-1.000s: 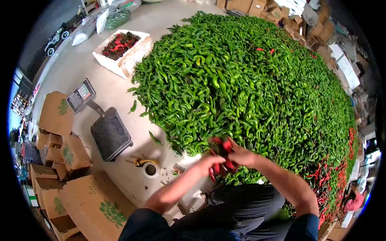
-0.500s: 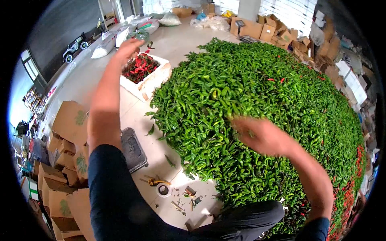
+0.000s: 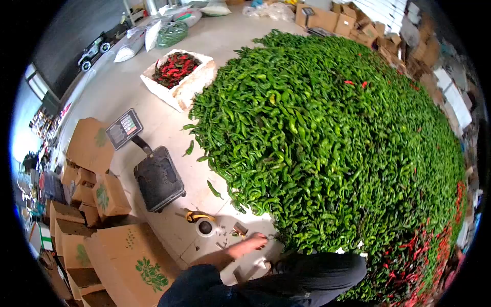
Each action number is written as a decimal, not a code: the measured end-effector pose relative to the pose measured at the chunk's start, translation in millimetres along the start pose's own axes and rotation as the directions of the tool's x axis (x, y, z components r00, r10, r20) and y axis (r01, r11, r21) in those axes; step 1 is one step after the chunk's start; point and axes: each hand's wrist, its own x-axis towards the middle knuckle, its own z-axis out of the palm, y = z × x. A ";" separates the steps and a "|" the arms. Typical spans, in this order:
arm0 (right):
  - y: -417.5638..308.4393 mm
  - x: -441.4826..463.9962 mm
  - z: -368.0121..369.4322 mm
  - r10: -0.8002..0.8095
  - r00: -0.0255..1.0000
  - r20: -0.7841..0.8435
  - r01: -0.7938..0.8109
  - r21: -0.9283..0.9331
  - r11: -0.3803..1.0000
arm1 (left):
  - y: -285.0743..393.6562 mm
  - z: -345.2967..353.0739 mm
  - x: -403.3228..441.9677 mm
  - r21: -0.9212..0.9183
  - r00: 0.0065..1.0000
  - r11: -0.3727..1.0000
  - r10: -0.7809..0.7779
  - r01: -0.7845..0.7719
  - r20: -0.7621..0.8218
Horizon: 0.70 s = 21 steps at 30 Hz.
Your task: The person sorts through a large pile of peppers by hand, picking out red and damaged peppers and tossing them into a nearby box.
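Red chili peppers [image 3: 179, 68] lay in the white foam box [image 3: 197, 84], and the left hand [image 3: 246, 247], seemingly emptied, had swung back near the green chili heap [image 3: 307, 143], its fingers' spread impossible to tell, the right hand out of view.

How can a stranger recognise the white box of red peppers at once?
Find the big heap of green peppers. On the floor by its upper left edge sits the white box. Unlike the sacks beyond, it is square-edged and open-topped, showing red peppers.
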 end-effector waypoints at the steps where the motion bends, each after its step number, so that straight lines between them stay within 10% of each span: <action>1: 18.1 1.9 14.3 -0.010 1.000 0.000 0.010 0.034 0.999 | -3.9 32.6 -13.6 0.063 1.000 0.998 0.018 -0.018 0.003; 4: 129.6 15.8 58.0 -0.270 0.959 -0.082 0.256 -0.154 0.954 | 58.1 100.1 -85.2 0.468 0.951 0.830 0.293 -0.302 0.094; 5: 160.6 29.7 68.5 -0.551 0.831 -0.076 0.428 -0.545 0.721 | 78.7 120.3 -92.0 0.584 0.915 0.710 0.361 -0.394 0.179; 7: 219.8 56.1 100.2 -0.787 0.612 -0.081 0.278 -0.909 0.310 | 95.5 144.7 -70.5 0.691 0.874 0.545 0.385 -0.475 0.297; 8: 169.5 28.7 68.2 -0.689 0.722 -0.067 0.620 -0.380 0.686 | 94.8 152.2 -52.9 0.566 0.824 0.603 0.462 -0.563 0.328; 9: 112.9 -21.4 43.1 -0.354 0.923 -0.149 0.383 0.399 0.833 | 116.6 169.8 -58.1 0.616 0.870 0.615 0.372 -0.492 0.323; 11: 69.1 -53.8 34.3 -0.232 0.971 0.051 0.085 0.837 0.541 | 128.4 193.7 -47.0 0.472 0.889 0.757 0.333 -0.451 0.315; 16: 73.4 -35.1 135.6 -0.029 0.981 0.191 -0.176 0.943 0.284 | 155.2 275.4 4.4 0.614 0.871 0.724 -0.036 -0.315 0.491; 21: 52.5 -24.7 180.4 0.117 0.988 0.104 -0.152 0.821 0.550 | 180.7 415.5 25.3 0.771 0.721 0.220 -0.274 -0.597 0.636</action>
